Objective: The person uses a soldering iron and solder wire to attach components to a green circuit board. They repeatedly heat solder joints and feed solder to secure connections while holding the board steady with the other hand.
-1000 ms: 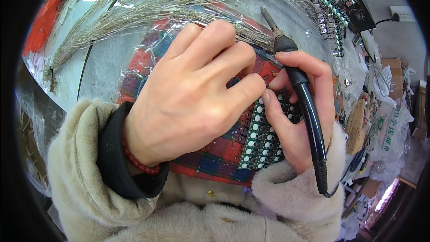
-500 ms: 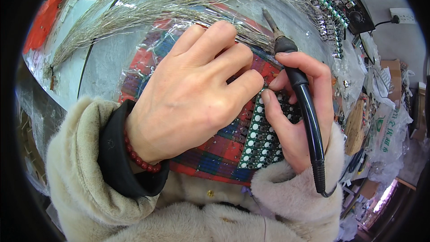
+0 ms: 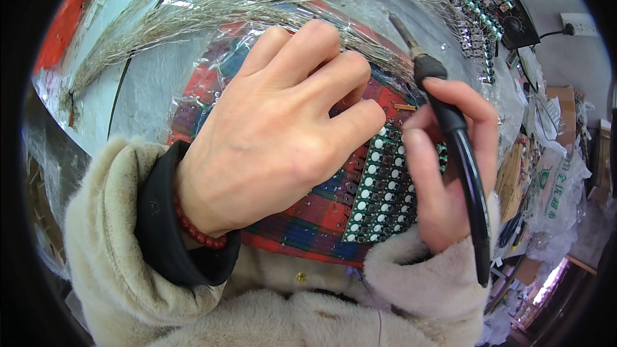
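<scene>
My left hand spreads across the middle with its back up and its fingers curled. Whatever those fingers pinch is hidden beneath them. My right hand is closed round a black-handled soldering iron, whose metal tip points up and away to the left, touching nothing I can see. Between the hands, rows of small green circuit boards with round white parts lie on a red and blue plaid cloth. Part of the boards is covered by my right hand.
Bundles of thin silvery wires arch over the far side. Strips of finished-looking boards lie at the far right beside a black box with a knob. A white plastic bag hangs at the right, and something red lies far left.
My right hand has moved right, taking the soldering iron with it, and uncovers more of the boards. My left hand has shifted only slightly.
</scene>
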### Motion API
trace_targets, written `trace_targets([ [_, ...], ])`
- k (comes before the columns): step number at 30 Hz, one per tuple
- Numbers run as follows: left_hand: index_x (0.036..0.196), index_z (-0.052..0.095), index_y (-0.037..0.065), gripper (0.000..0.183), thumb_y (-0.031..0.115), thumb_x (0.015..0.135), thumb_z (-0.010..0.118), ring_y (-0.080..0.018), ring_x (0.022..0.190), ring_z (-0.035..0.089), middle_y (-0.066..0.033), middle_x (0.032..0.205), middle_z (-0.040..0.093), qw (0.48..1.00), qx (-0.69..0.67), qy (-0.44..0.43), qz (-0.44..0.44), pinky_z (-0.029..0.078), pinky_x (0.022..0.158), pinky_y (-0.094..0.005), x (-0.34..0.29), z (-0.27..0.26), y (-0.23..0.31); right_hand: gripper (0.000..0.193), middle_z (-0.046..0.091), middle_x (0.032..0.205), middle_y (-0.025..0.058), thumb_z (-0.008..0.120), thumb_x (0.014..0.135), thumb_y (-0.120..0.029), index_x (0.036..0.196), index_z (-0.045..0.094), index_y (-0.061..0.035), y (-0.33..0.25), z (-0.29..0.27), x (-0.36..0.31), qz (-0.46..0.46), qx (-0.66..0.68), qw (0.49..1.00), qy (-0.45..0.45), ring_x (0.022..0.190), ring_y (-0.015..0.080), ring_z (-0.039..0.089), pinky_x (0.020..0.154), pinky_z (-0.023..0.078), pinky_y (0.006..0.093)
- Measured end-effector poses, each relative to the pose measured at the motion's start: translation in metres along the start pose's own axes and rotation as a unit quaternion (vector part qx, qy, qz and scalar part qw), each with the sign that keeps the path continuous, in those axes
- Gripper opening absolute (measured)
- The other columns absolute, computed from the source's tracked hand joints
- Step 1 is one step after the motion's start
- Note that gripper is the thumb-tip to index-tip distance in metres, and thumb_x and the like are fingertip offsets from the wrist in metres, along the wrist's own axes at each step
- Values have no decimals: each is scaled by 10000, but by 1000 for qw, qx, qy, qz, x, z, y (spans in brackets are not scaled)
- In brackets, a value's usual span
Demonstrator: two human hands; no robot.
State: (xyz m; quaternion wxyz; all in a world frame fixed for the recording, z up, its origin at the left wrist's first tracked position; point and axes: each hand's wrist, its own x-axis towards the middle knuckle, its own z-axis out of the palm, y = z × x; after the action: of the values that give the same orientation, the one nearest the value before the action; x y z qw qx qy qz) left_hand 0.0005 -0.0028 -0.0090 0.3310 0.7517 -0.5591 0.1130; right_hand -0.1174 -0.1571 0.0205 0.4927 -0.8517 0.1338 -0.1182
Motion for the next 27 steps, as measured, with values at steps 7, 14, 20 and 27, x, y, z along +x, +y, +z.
trace_targets([
  [7,870,640,82,230,162,655,629,-224,837,494,-28,895,557,1000,7,10,11,396,720,-334,0,2,-1,418,537,788,71,569,924,-304,1175,496,22,-14,-16,-35,-58,37,986,154,644,86,457,615,356,220],
  [14,875,637,81,235,158,653,637,-226,836,489,-31,900,552,1000,11,6,18,387,717,-333,1,3,-1,540,493,907,91,543,915,-507,1008,412,9,-22,-22,-60,-9,-79,974,211,750,134,541,703,403,215],
  [20,874,633,81,232,157,655,636,-226,832,486,-33,903,550,1000,16,10,21,387,715,-333,0,3,-1,541,572,783,112,554,918,-518,959,404,0,-22,-23,-63,-28,-104,975,196,654,130,557,646,412,192],
  [27,875,630,70,227,167,671,617,-233,831,487,-43,901,553,1000,11,12,23,395,716,-335,0,3,-2,543,585,745,124,579,897,-522,948,389,-16,-17,-20,-64,-9,-59,977,206,632,123,538,632,390,182],
])
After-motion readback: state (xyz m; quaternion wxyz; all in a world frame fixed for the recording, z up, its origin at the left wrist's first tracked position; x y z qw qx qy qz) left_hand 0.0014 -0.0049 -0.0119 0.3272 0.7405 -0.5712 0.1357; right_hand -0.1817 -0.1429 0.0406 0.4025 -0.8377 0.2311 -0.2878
